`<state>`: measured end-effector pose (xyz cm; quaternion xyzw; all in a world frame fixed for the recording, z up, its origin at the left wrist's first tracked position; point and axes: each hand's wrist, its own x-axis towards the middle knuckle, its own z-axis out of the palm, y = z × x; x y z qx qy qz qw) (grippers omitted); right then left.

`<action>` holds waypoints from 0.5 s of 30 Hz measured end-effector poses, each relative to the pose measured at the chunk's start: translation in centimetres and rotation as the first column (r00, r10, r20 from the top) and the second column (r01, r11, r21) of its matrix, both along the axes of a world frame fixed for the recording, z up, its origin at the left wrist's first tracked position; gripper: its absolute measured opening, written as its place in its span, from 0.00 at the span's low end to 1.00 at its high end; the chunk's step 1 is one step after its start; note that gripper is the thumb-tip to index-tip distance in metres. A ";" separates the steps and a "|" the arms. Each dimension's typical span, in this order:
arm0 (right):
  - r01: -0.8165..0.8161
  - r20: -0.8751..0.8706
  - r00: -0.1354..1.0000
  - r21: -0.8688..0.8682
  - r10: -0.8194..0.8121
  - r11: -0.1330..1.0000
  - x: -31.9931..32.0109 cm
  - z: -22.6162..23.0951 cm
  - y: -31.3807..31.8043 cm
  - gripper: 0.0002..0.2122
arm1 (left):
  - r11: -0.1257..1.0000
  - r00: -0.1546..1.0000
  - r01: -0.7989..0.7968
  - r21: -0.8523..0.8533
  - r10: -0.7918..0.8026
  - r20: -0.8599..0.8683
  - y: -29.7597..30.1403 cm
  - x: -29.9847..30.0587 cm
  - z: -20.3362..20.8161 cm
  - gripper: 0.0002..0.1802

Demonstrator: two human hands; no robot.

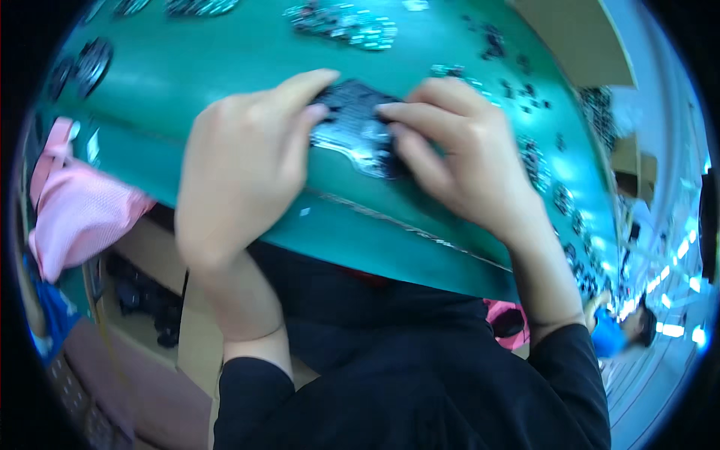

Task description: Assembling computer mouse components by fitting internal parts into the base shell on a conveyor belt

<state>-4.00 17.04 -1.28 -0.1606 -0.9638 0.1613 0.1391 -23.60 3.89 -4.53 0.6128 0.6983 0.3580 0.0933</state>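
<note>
Above the green tabletop, both my hands hold a small black keyboard-like part (352, 120), flat and glossy, with rows of small shapes and a curved near edge. My left hand (244, 154) pinches its left end between thumb and fingers. At the right end, my right hand (457, 139) grips it, thumb below and index finger on the top face. The part tilts slightly, its right side nearer to me. Motion blur hides its fine detail.
Green circuit boards (345, 26) lie in a pile at the far side of the table (187, 45). Small black parts (493, 41) are scattered at far right, and round black items (91, 66) sit at far left. A pink cloth bag (86, 210) hangs at the left edge. Another person (619, 334) is at right.
</note>
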 end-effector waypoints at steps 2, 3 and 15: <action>-0.010 -0.032 0.999 0.010 0.011 1.000 0.0 -0.5 0.4 0.09 | 0.998 0.998 -0.019 -0.065 0.023 0.052 0.3 0.5 0.6 0.17; -0.004 -0.059 0.998 0.018 0.005 1.000 0.3 -0.7 0.7 0.09 | 0.994 0.994 -0.034 -0.099 0.044 0.100 0.6 0.9 1.1 0.16; 0.714 0.197 0.700 -0.173 -0.686 0.679 29.1 3.1 14.7 0.14 | 0.985 0.794 -0.170 0.027 0.121 0.596 0.9 3.9 0.7 0.10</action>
